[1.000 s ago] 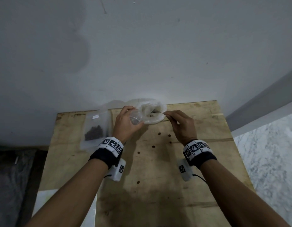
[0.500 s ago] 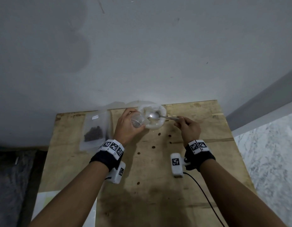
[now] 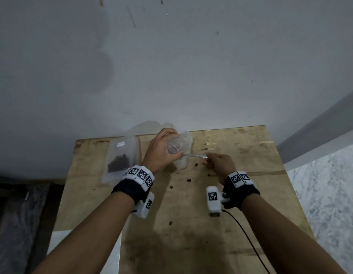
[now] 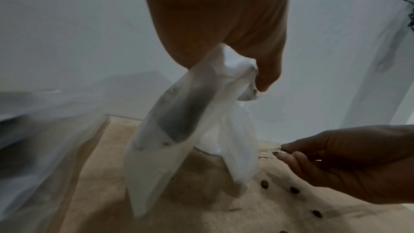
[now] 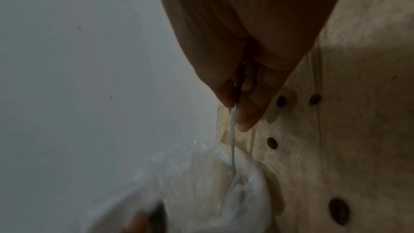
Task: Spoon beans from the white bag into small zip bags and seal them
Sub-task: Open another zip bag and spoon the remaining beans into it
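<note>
The left hand (image 3: 161, 149) is gripping the small zip bag (image 3: 174, 148) open at centre frame, in front of the white bag (image 3: 183, 155). The right hand (image 3: 219, 165), pinching the spoon (image 3: 195, 155), has swung the bowl from the white bag to the zip bag's mouth, so a transfer is probably starting.

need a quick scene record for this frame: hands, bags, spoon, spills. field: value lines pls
left hand: holds small zip bag with mouth open, lifted off the table
right hand: pinches spoon handle, bowl end at the zip bag mouth
white bag: on wooden table, behind the zip bag
filled zip bag: lies flat at table's left edge, dark beans inside
loose beans: scattered on table
seal state of held bag: unsealed
</note>
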The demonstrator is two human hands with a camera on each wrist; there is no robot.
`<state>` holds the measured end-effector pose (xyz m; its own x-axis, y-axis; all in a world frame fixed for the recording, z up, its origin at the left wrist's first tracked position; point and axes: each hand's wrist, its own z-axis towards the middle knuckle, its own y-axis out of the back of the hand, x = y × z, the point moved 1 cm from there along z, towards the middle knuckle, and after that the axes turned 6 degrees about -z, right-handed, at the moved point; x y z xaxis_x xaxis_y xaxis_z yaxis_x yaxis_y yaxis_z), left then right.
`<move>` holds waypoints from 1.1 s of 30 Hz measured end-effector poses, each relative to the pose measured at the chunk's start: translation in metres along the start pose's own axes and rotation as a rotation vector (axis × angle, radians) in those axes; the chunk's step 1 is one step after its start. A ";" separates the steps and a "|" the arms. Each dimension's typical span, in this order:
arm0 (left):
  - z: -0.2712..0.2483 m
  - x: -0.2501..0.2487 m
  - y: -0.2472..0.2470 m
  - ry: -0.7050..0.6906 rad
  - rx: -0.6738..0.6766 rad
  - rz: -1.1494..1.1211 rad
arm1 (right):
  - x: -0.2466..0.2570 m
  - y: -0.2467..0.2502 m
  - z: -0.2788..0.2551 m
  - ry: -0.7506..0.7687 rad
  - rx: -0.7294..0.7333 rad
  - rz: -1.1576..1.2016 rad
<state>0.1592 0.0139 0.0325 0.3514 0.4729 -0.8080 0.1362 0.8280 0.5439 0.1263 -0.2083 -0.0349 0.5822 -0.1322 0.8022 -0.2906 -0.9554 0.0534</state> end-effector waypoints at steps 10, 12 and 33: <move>-0.005 0.006 0.014 0.093 -0.133 -0.017 | 0.001 0.015 -0.009 0.082 -0.078 0.052; -0.010 0.009 0.017 0.148 -0.151 -0.029 | 0.003 0.021 -0.012 0.093 -0.086 0.085; -0.016 0.007 0.003 0.225 -0.131 -0.076 | 0.017 0.019 -0.031 0.713 -0.326 -0.487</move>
<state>0.1476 0.0247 0.0246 0.1283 0.4510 -0.8833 0.0279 0.8886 0.4578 0.1072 -0.2206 -0.0014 0.1222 0.5622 0.8179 -0.3990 -0.7267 0.5592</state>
